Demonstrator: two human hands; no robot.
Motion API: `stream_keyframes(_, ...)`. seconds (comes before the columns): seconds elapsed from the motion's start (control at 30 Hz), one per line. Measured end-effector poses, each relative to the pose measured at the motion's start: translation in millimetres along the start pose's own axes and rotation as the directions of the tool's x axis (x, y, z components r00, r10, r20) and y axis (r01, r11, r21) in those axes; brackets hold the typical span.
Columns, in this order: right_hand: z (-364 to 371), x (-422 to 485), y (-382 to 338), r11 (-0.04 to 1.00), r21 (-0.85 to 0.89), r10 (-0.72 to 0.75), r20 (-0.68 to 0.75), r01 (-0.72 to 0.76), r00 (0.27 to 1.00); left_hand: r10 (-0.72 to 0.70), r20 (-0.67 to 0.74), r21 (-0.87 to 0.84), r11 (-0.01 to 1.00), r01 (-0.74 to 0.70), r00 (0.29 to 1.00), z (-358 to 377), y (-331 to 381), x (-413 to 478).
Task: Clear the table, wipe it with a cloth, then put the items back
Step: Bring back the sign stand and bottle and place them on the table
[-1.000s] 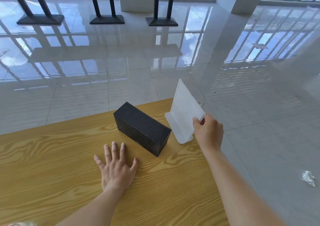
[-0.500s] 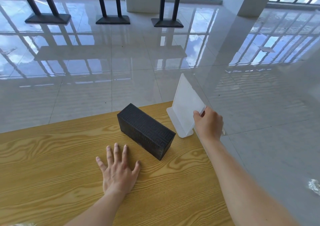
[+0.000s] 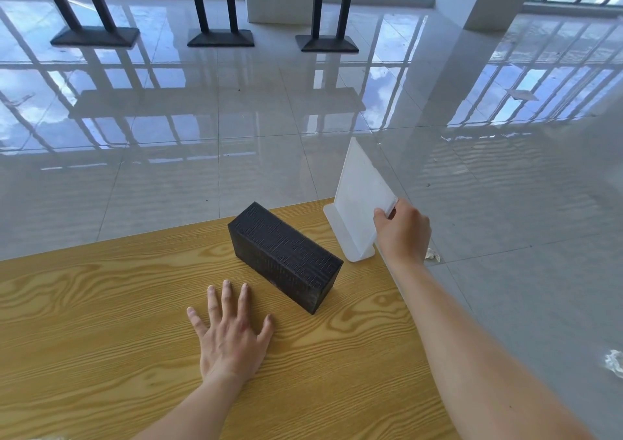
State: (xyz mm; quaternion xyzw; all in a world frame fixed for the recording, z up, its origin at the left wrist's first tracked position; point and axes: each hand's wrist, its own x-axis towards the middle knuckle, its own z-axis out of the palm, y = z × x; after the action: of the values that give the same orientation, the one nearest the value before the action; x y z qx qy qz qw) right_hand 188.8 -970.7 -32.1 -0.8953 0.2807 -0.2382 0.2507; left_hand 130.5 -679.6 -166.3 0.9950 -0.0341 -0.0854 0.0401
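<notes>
Wood-grain desk (image 3: 101, 321), seen from above. A black textured box (image 3: 286, 257) lies near its far right corner. Just beside the box, a white table sign stand (image 3: 357, 203) sits tilted at the corner's edge. The right hand (image 3: 403, 234) pinches the stand's upper corner with curled fingers, apparently to seat it. The left hand (image 3: 232, 342) lies flat on the desk with fingers spread and holds nothing, likely bracing.

One box (image 3: 286, 255), one sign stand (image 3: 358, 200)

Wooden table (image 3: 101, 321) carries a black box (image 3: 286, 257) and white stand (image 3: 357, 197).
</notes>
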Motion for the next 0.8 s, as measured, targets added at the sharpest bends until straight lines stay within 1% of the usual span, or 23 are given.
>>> stream_keyframes(0.53,4.8,5.6,-5.6,1.0,0.011,0.011,-0.003,-0.011,1.0,-0.003,-0.012,-0.01,1.0,0.002,1.0,-1.0,0.4,0.0)
stream_keyframes(0.8,5.5,0.2,-1.3,0.999,-0.006,-0.035,-0.007,0.035,0.999,0.002,-0.024,-0.03,1.0,-0.002,1.0,-1.1,0.0,-0.8)
